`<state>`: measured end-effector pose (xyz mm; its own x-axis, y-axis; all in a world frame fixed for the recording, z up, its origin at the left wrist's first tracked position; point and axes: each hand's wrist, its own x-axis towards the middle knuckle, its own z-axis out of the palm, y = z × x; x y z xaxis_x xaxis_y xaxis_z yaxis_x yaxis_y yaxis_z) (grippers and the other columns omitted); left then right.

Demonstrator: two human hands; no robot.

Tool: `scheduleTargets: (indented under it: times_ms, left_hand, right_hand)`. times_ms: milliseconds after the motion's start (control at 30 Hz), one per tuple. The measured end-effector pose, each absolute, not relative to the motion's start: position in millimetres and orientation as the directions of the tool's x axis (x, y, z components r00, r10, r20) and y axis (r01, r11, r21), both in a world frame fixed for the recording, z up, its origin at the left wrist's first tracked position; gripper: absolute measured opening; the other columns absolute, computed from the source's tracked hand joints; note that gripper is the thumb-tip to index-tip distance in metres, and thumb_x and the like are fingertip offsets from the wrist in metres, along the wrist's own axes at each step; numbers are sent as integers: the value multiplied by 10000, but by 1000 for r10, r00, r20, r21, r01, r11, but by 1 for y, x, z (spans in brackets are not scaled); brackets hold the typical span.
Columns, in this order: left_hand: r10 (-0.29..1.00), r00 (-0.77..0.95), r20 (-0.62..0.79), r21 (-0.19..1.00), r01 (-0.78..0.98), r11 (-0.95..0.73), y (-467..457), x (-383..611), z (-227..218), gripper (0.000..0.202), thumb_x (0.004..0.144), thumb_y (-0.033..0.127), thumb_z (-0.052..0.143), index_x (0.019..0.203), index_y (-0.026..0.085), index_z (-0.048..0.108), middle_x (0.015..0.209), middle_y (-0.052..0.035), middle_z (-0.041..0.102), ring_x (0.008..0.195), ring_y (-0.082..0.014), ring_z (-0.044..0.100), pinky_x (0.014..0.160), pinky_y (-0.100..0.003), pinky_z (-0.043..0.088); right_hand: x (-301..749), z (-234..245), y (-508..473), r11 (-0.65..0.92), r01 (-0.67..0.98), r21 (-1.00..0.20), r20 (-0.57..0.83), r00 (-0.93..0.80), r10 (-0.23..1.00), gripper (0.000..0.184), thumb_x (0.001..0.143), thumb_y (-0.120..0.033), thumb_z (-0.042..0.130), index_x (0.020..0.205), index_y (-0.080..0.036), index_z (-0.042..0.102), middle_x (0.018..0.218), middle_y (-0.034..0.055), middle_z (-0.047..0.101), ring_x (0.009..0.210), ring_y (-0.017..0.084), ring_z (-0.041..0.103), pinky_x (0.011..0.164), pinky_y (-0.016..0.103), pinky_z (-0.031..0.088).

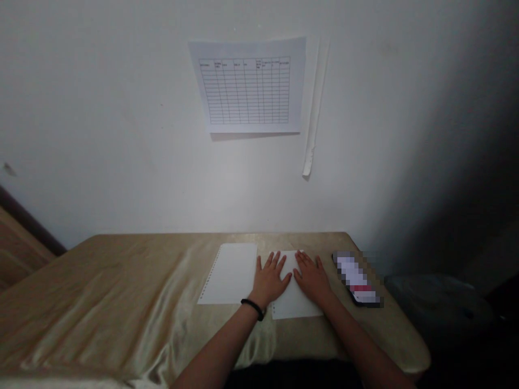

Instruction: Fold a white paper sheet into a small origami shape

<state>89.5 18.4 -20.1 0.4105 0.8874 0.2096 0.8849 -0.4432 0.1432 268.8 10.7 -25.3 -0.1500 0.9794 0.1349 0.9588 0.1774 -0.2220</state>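
Note:
Two white loose-leaf sheets with punched holes along the left edge lie side by side on the cloth-covered table. My left hand (270, 281), a black band at its wrist, rests flat with fingers spread at the left edge of the right sheet (294, 302). On the upper right part of that same sheet lies my right hand (312, 275), its fingers stretched out. Both hands hold nothing and partly hide this sheet. Just left of my left hand is the other sheet (231, 273), lying flat.
A phone (357, 281), its screen blurred, lies right of my right hand. The table (121, 292) has a wrinkled golden cloth and stands against a white wall. A printed grid sheet (249, 92) and a paper strip (312, 135) hang there. Dark objects stand beyond the right edge.

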Motion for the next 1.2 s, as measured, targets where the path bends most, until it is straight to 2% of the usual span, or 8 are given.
scheduleTargets:
  times_ms: [233,433,533,667,833,933,1067,1200]
  left_hand:
    - [910,360,205,150,908,-392,21,89,-24,740,969,630,303,1551,174,335,1632,-119,292,1522,-277,222,1235,-570,96]
    - [906,345,245,176,903,-392,24,88,-27,710,953,614,405,1493,153,428,1590,-172,366,1501,-314,265,1225,-582,135]
    - [893,345,288,239,877,-416,24,86,-22,574,926,523,539,1373,163,551,1498,-162,493,1453,-321,347,1215,-571,189]
    - [842,465,274,331,776,-537,23,77,-9,384,910,422,605,1226,207,641,1304,-97,639,1259,-238,555,1194,-467,285]
    - [818,552,161,353,741,-570,23,60,-2,631,819,607,672,1341,260,596,1480,-100,533,1384,-296,457,1213,-565,183]
    - [811,572,122,352,739,-574,25,55,-3,705,802,641,677,1404,299,541,1543,-81,466,1438,-308,389,1214,-600,127]
    - [853,502,145,355,778,-518,29,56,-3,563,863,560,659,1358,303,582,1519,-71,496,1438,-302,388,1202,-615,136]
    - [868,457,196,379,781,-496,31,58,-2,326,922,433,627,1219,309,674,1388,-56,600,1335,-255,506,1202,-563,190]
  right_hand:
    - [272,-32,16,80,961,-264,116,-51,992,634,976,-417,374,1538,-130,315,1615,140,283,1510,252,234,1222,563,78]
    - [283,-44,22,128,912,-391,210,-47,976,557,937,-375,489,1458,-177,465,1565,118,403,1473,251,324,1231,527,127]
    - [293,-48,25,194,841,-505,297,-41,954,451,877,-284,555,1308,-172,620,1488,120,510,1415,249,420,1212,471,248]
    - [302,-51,27,289,750,-595,374,-60,926,356,832,-235,586,1159,-170,713,1364,122,624,1333,255,514,1176,467,335]
    - [302,-49,26,308,690,-655,382,-49,923,321,809,-207,598,1095,-180,742,1317,108,658,1313,257,533,1169,482,352]
    - [304,-46,25,319,653,-687,382,-48,923,303,815,-194,590,1072,-179,749,1301,108,669,1302,248,542,1162,476,368]
    - [311,-40,22,353,613,-706,382,-90,920,286,850,-201,561,1057,-206,758,1257,91,695,1261,233,574,1146,480,386]
    - [315,-38,21,400,566,-721,388,-149,910,370,788,-110,533,1050,-233,764,1252,64,701,1282,221,560,1141,476,392]
